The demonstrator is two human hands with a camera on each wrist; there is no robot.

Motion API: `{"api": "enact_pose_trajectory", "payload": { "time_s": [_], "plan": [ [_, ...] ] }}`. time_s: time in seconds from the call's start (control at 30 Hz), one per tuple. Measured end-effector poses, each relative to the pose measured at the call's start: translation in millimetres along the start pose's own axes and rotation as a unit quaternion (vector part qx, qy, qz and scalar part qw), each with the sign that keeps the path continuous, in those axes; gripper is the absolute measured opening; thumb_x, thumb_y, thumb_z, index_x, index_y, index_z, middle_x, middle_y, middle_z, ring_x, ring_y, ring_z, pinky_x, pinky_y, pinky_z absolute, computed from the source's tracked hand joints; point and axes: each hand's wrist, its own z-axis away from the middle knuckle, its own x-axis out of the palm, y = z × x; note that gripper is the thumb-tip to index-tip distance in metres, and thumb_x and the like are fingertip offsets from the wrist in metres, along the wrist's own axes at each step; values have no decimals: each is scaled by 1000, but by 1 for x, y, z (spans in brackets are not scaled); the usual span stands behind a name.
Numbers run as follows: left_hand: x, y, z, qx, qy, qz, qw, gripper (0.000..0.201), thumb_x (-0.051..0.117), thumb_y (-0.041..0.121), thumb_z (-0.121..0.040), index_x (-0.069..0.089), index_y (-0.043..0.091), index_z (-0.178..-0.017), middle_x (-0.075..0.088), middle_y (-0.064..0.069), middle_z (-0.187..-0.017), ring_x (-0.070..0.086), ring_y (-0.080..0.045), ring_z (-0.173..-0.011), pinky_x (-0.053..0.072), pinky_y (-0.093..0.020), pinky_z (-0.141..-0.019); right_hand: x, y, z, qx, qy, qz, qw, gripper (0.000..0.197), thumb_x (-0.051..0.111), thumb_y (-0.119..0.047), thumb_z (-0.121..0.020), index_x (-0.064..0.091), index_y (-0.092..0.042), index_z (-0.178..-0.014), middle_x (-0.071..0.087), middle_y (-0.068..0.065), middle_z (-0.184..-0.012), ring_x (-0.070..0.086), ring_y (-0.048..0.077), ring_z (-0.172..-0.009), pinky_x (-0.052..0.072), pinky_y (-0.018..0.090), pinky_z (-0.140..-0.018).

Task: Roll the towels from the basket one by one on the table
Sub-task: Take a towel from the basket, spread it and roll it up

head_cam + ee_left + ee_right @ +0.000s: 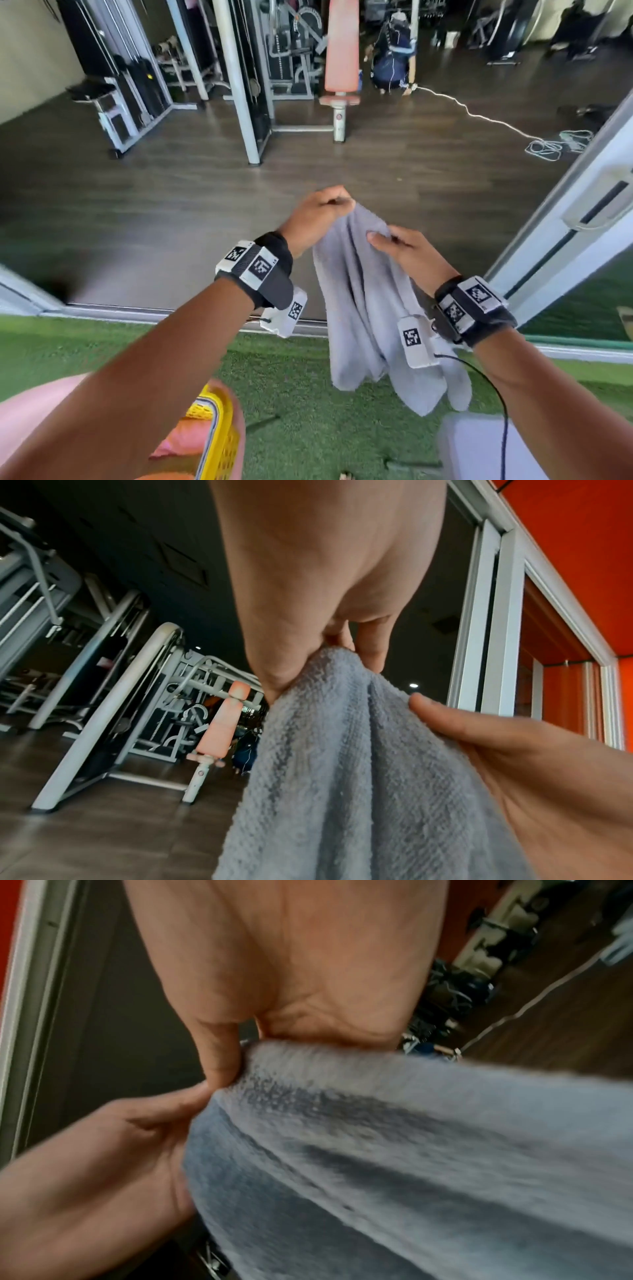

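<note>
A grey towel (370, 308) hangs in the air in front of me, over green turf. My left hand (342, 202) pinches its top corner, raised highest. Just below and to the right, my right hand (376, 236) pinches the upper edge. In the left wrist view my left hand (339, 647) grips the towel (342, 764) between thumb and fingers. The right wrist view shows my right hand (246, 1047) pinching the blurred towel (411, 1150). A yellow basket (222, 435) with a pink towel (181, 442) sits at the lower left. The grey table corner (472, 448) is at the lower right.
A sliding door frame (565, 219) stands on the right and its track (137, 313) crosses the floor. Beyond it are gym machines, an orange bench (342, 51) and a crouching person (394, 65). A white cable (479, 118) lies on the dark floor.
</note>
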Motion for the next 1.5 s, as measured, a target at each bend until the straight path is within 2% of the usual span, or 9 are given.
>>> {"api": "enact_pose_trajectory", "payload": {
  "time_s": [0.07,0.23,0.43,0.67,0.93,1.07,1.13,1.33,1.5],
  "plan": [
    [-2,-19,19,-18,-14,16,1000,18,56,18,-90,53,12,-73,44,1,-72,40,-10,-73,31,-28,-68,24,4,3,9,-19,-14,1000,35,64,-36,-91,66,-3,-101,67,23,-107,62,15,-94,47,52,-94],
    [-24,-60,70,-147,-31,157,976,35,55,40,-91,64,6,-93,50,-14,-82,48,-23,-77,37,-32,-65,48,10,10,17,-85,-39,995,45,72,-34,-83,62,4,-105,61,33,-109,63,38,-103,39,61,-99],
    [-35,-65,94,-112,-107,87,984,17,63,17,-87,60,2,-80,48,2,-73,44,-7,-70,32,-20,-64,63,13,12,-9,-137,12,990,27,63,-35,-88,67,-8,-91,63,-3,-83,57,8,-82,41,27,-79],
    [-44,-39,83,-111,-155,71,979,17,57,15,-95,60,-1,-89,53,8,-68,48,-1,-63,35,-13,-59,74,13,-1,-57,-45,-42,996,11,62,-12,-91,69,-11,-84,67,-5,-80,57,6,-78,42,18,-73],
    [-68,-40,71,-19,118,42,992,24,58,8,-92,53,-9,-77,43,16,-56,41,4,-54,33,-8,-55,96,38,15,7,-56,-60,997,39,60,-27,-93,48,0,-67,37,7,-67,35,17,-62,26,28,-55],
    [-46,-49,85,-89,-4,117,989,26,47,14,-99,57,-10,-102,61,-6,-94,55,-11,-89,45,-17,-78,88,-3,-8,-112,-15,24,993,39,57,-19,-97,39,-6,-64,30,4,-66,30,13,-63,25,28,-56],
    [-40,-38,90,-116,-32,167,979,26,44,9,-100,62,-6,-90,68,-2,-79,63,-8,-73,47,-15,-66,90,-21,-20,-123,-24,50,991,26,59,-19,-95,57,-10,-71,47,-5,-66,41,5,-64,32,22,-60],
    [-70,-43,70,-65,144,232,960,33,52,13,-96,49,17,-63,43,8,-58,41,-3,-54,35,-16,-52,101,-3,-13,-87,-75,52,992,39,56,-27,-96,43,-22,-59,31,-13,-59,30,4,-58,25,23,-53],
    [-53,-38,76,-97,-56,243,964,33,59,32,-92,64,4,-109,65,-23,-107,58,-26,-95,45,-36,-84,93,-52,-35,-167,-6,31,985,36,56,-14,-97,48,-21,-63,47,-14,-57,42,-1,-59,34,14,-61]
  ]
}}
